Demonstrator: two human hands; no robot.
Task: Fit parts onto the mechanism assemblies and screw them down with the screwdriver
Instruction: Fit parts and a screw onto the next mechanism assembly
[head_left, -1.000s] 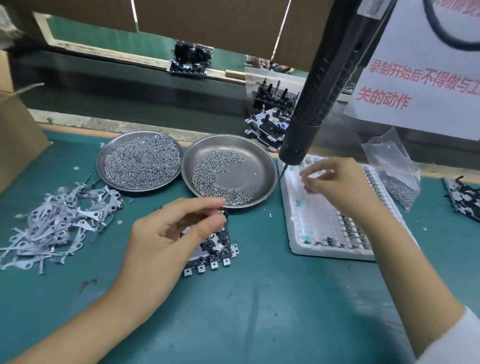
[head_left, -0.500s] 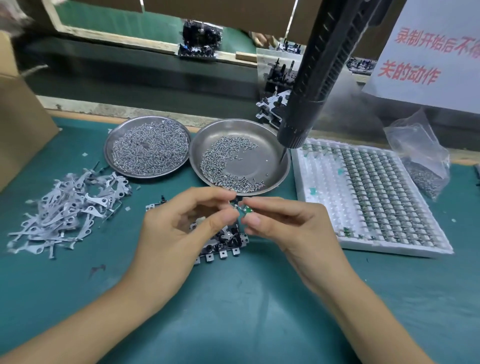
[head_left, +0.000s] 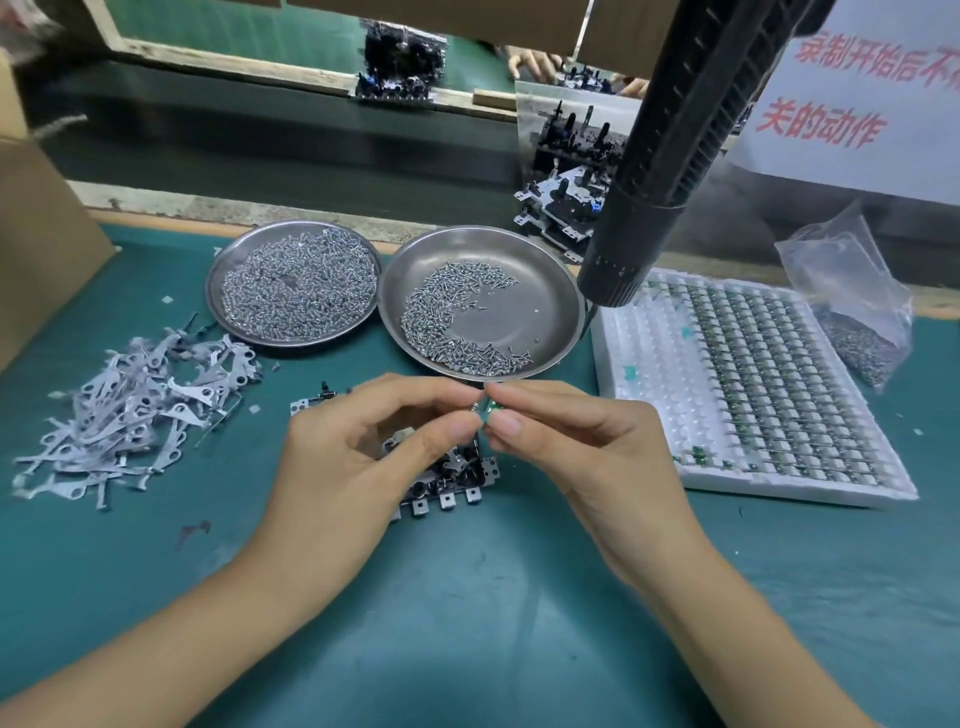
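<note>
A small green part (head_left: 487, 410) is pinched between the fingertips of my left hand (head_left: 358, 457) and my right hand (head_left: 576, 452), just above a metal mechanism assembly (head_left: 447, 478) lying on the green mat. My left hand hides most of the assembly. A black electric screwdriver (head_left: 665, 156) hangs from above at the right, its tip over the edge of the right screw dish (head_left: 545, 322). Neither hand touches the screwdriver.
Two steel dishes hold screws; the left dish (head_left: 228, 270) is fuller. A pile of grey metal levers (head_left: 135, 410) lies left. A white tray (head_left: 623, 415) of small green parts sits right, beside a plastic bag (head_left: 852, 312) of screws. A cardboard box (head_left: 36, 239) stands far left.
My right hand left the white tray with a small green part and came to my left hand over the assembly. Both hands now pinch it together.
</note>
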